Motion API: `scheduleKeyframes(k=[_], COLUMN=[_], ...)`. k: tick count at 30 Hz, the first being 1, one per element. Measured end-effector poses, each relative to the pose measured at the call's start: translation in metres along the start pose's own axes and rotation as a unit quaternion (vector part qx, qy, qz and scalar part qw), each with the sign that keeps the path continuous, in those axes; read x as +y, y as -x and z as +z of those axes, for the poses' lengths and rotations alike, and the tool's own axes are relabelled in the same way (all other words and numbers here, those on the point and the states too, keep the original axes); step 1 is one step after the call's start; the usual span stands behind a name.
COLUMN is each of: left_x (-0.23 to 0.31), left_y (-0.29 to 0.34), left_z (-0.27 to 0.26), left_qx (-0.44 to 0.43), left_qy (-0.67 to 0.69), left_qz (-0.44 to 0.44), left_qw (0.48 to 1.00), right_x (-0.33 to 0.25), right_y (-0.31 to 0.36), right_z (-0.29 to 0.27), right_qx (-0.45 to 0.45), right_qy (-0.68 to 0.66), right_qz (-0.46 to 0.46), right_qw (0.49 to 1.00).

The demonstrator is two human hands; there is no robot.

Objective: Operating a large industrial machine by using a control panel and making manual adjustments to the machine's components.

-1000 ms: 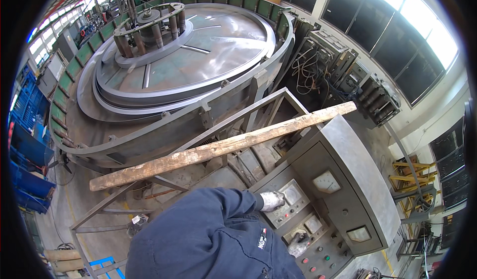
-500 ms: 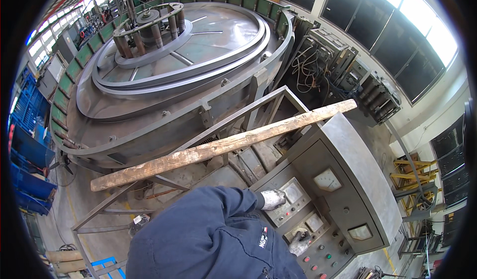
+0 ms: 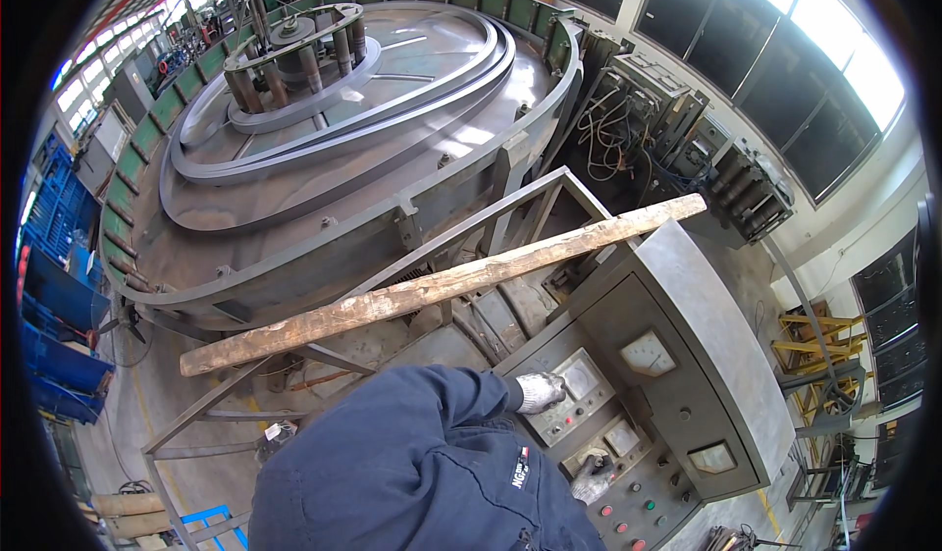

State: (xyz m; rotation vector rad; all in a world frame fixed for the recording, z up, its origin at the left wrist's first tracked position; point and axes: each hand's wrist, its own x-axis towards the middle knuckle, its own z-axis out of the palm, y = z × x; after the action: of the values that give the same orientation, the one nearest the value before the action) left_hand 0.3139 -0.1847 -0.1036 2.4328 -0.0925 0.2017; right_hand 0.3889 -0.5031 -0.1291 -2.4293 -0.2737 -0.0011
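My left hand [image 3: 542, 392], in a pale knitted glove, rests at the upper instrument plate [image 3: 581, 379] of a grey control console. Its fingers are curled in, and what lies under them is hidden. Lower down, my right hand [image 3: 593, 479], in a similar soiled glove, has its fingers bent over a round dial knob [image 3: 586, 456] on the lower instrument plate [image 3: 622, 439]. Small coloured buttons sit beside both plates. Beyond the console, grey metal bands [image 3: 324, 163] lie in loops on a large round machine table [image 3: 432, 163], around a central ring of posts [image 3: 294, 65].
A long rough wooden beam [image 3: 442, 286] lies slantwise across the metal railing [image 3: 471, 219] between me and the machine. Gauges [image 3: 648, 355] are set in the console's upright face. Cables [image 3: 603, 144] hang by equipment at the right. Blue racks [image 3: 54, 217] stand at the left.
The metal bands on the round table have shifted left and inward at the right side, with a narrower, more slanted loop. Both my hands stay in place.
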Motion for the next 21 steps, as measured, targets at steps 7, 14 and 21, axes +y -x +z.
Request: scheduleKeyframes(k=[7,14,21], left_x=[0.003,0.008,0.006], left_y=[0.001,0.0,0.001], left_z=[-0.004,-0.007,-0.006], left_qx=[-0.007,-0.007,-0.008], left_qy=[-0.001,-0.007,-0.009], left_qz=[-0.005,-0.006,-0.012], left_qw=[1.0,1.0,1.0], right_x=[0.007,0.015,0.002], right_y=[-0.003,-0.003,-0.002], right_z=[0.004,0.008,0.002], right_qx=[-0.011,-0.004,-0.002], right_qy=[-0.024,-0.06,-0.004], right_qz=[0.002,-0.001,0.005], right_qw=[1.0,0.998,1.0])
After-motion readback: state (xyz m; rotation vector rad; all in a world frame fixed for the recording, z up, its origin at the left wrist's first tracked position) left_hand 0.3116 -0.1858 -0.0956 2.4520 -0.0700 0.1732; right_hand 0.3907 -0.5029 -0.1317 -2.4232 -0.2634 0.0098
